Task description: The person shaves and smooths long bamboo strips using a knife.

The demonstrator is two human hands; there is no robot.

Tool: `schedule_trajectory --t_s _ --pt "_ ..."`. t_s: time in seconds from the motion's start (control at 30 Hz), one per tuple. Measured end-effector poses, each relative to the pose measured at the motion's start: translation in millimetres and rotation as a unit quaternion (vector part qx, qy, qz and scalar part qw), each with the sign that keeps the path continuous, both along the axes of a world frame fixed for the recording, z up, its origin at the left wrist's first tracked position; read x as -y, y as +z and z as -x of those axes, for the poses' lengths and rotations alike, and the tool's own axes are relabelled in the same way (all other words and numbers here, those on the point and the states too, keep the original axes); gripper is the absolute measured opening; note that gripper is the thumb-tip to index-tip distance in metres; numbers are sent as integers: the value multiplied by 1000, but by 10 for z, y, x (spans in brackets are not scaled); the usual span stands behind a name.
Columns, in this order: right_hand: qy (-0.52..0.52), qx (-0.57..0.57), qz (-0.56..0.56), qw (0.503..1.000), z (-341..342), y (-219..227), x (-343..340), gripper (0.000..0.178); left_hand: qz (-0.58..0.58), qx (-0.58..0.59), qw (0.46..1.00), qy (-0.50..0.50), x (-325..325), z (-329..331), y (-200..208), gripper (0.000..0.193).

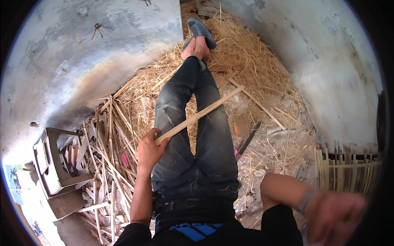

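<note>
My left hand [152, 150] is closed round the near end of a pale, flat bamboo strip [201, 114]. The strip slants up to the right across my thighs, and its far end reaches past my right leg. Away from it, at the lower right, my right hand [337, 217] is raised near the edge of the view. Motion smears its fingers, so what they hold, if anything, cannot be made out. A band circles that wrist. On the ground beside my right thigh lies a dark, narrow, blade-like tool [248, 140] with a bit of pink near its lower end.
Straw [242, 45] covers the ground round my crossed legs. Several bamboo sticks [111, 143] pile up at my left, beside a battered wooden frame [61, 164]. Another thin stick [262, 106] lies beyond my right knee. An upright slatted bamboo panel [349, 168] stands right. Stained walls [90, 45] rise on both sides.
</note>
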State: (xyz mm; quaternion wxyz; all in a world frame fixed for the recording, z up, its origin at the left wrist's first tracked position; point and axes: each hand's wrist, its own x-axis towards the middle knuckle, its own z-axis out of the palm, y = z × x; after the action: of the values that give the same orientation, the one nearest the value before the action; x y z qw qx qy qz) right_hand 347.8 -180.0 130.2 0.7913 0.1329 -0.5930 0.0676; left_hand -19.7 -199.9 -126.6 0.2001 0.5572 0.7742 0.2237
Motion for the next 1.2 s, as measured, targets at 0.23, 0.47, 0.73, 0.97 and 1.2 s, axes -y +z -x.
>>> schedule_trajectory --t_s 0.23,0.47,0.73,0.97,1.2 --pt "-192 114 694 685 -589 -3487 -785 7 10 22 1000 17 161 128 -101 41" --pt "-319 377 848 194 -434 -5702 512 54 26 20 999 -1 161 144 -46 34" --pt "-391 465 786 116 -478 -5525 471 50 30 20 999 17 241 106 -61 38" --pt "-325 346 844 250 -775 -5684 538 27 44 61 997 33 347 120 45 38" --pt "-162 -165 894 383 -701 -4945 374 22 34 82 990 106 733 227 -239 33"
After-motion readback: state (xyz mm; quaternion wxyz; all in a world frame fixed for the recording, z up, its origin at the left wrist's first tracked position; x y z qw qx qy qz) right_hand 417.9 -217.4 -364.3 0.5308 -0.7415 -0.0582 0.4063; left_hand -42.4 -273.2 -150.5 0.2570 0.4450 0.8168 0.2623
